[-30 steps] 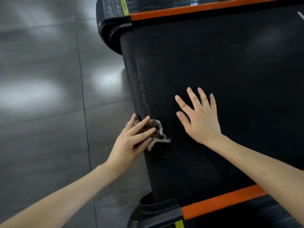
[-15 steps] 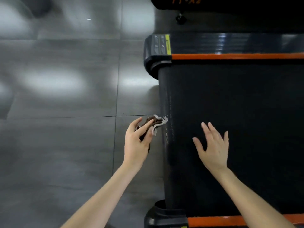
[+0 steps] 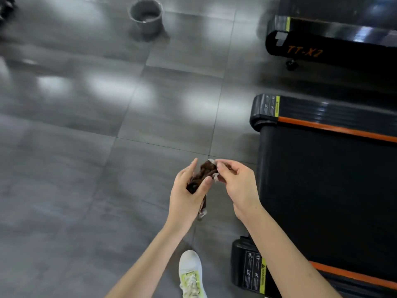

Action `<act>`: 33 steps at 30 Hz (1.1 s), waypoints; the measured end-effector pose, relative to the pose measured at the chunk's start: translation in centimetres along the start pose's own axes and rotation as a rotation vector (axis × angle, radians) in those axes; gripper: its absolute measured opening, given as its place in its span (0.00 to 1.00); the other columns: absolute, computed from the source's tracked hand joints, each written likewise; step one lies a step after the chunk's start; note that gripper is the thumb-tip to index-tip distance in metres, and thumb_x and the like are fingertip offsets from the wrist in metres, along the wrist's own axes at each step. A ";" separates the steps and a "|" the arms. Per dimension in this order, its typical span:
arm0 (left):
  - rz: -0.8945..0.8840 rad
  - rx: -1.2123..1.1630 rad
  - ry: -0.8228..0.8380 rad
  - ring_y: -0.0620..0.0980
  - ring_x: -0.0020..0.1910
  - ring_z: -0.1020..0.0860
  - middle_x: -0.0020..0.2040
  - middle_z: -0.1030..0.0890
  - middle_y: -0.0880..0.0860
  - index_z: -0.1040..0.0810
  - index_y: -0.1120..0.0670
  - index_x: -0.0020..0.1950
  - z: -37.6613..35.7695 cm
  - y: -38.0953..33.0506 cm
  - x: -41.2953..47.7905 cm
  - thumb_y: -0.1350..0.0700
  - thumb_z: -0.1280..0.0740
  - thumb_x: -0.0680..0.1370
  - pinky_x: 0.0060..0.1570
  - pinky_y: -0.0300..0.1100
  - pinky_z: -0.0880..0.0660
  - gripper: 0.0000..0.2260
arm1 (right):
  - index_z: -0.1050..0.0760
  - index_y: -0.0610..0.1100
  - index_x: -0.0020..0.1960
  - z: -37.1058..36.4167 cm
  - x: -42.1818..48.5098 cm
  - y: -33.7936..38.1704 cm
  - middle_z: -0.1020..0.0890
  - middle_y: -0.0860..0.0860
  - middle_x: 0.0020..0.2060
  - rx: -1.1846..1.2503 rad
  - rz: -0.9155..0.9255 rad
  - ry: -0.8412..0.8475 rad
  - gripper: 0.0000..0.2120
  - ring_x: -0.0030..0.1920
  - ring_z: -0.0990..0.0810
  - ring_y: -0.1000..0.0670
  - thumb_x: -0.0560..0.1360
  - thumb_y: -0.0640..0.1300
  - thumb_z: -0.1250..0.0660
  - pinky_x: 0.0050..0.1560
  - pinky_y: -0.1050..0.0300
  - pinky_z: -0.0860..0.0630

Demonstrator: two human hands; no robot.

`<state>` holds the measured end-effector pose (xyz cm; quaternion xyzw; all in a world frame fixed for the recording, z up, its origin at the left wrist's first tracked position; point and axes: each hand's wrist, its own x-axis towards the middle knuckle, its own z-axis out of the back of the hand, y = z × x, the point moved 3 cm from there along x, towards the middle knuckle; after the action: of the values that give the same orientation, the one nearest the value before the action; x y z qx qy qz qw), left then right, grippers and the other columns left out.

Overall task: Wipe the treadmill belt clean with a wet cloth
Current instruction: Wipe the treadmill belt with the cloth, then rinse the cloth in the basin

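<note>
The right hand (image 3: 238, 186) has left the treadmill belt (image 3: 322, 190) and joined the left hand (image 3: 185, 196) over the grey floor (image 3: 86, 168), just beside the belt's end. The left fingers (image 3: 205, 183) curl round the brown cloth (image 3: 203, 174), and the right fingers pinch its pale upper edge.

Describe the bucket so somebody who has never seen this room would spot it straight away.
Start at the farther treadmill, lettered TT-X2, at the top right. Look left across the grey tiled floor: the bucket stands upright alone on the tiles. It is the only round, open-topped container in view, grey like the floor.
</note>
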<state>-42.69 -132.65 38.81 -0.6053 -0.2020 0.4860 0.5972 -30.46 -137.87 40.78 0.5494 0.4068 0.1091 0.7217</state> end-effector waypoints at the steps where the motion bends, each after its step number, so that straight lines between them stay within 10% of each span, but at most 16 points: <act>1: 0.025 -0.009 -0.014 0.45 0.60 0.24 0.59 0.26 0.42 0.32 0.33 0.62 1.7 -1.0 -0.4 0.52 0.29 0.74 0.62 0.47 0.28 0.23 | 0.20 0.39 0.49 -1.2 -0.9 1.5 0.17 0.49 0.40 -0.010 0.015 0.006 0.06 0.35 0.20 0.62 0.78 0.35 0.36 0.36 0.70 0.25; 7: 0.128 0.118 -0.047 0.38 0.54 0.23 0.53 0.21 0.39 0.29 0.34 0.61 10.9 -5.0 -2.3 0.38 0.29 0.65 0.60 0.39 0.28 0.25 | 0.22 0.47 0.41 -6.7 -4.1 8.1 0.19 0.48 0.37 -0.059 0.029 0.042 0.10 0.39 0.20 0.50 0.78 0.36 0.36 0.44 0.54 0.21; 13: 0.157 0.061 -0.299 0.36 0.55 0.27 0.59 0.23 0.42 0.24 0.48 0.63 20.4 -8.1 -5.5 0.52 0.31 0.76 0.54 0.27 0.34 0.16 | 0.24 0.55 0.38 -10.0 -5.6 12.0 0.17 0.51 0.38 -0.373 0.165 0.026 0.07 0.43 0.18 0.44 0.75 0.50 0.36 0.50 0.39 0.22; 18: 0.197 0.151 -0.441 0.44 0.58 0.26 0.57 0.22 0.48 0.22 0.44 0.55 29.0 -9.1 -7.6 0.57 0.30 0.75 0.61 0.43 0.30 0.11 | 0.26 0.52 0.42 -19.0 -8.2 16.9 0.20 0.52 0.24 -0.745 0.500 0.278 0.08 0.32 0.19 0.52 0.79 0.45 0.39 0.48 0.53 0.26; 23: 0.207 0.043 -0.599 0.42 0.45 0.22 0.45 0.18 0.47 0.20 0.47 0.44 39.0 -10.8 -8.5 0.62 0.33 0.77 0.44 0.26 0.28 0.10 | 0.21 0.44 0.46 -28.2 -6.8 20.5 0.17 0.46 0.32 -0.954 0.736 0.261 0.12 0.39 0.19 0.41 0.78 0.45 0.42 0.42 0.51 0.29; 33: 0.118 0.307 -0.424 0.41 0.41 0.23 0.41 0.19 0.46 0.18 0.54 0.48 56.6 -18.3 6.1 0.60 0.34 0.77 0.43 0.24 0.31 0.05 | 0.21 0.44 0.54 -38.0 5.1 28.6 0.17 0.43 0.50 -1.015 0.339 0.020 0.10 0.54 0.22 0.40 0.80 0.45 0.39 0.49 0.53 0.31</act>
<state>-80.75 -94.08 64.02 -0.4032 -0.2108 0.6609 0.5969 -45.80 -97.37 61.11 0.1883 0.2153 0.4122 0.8650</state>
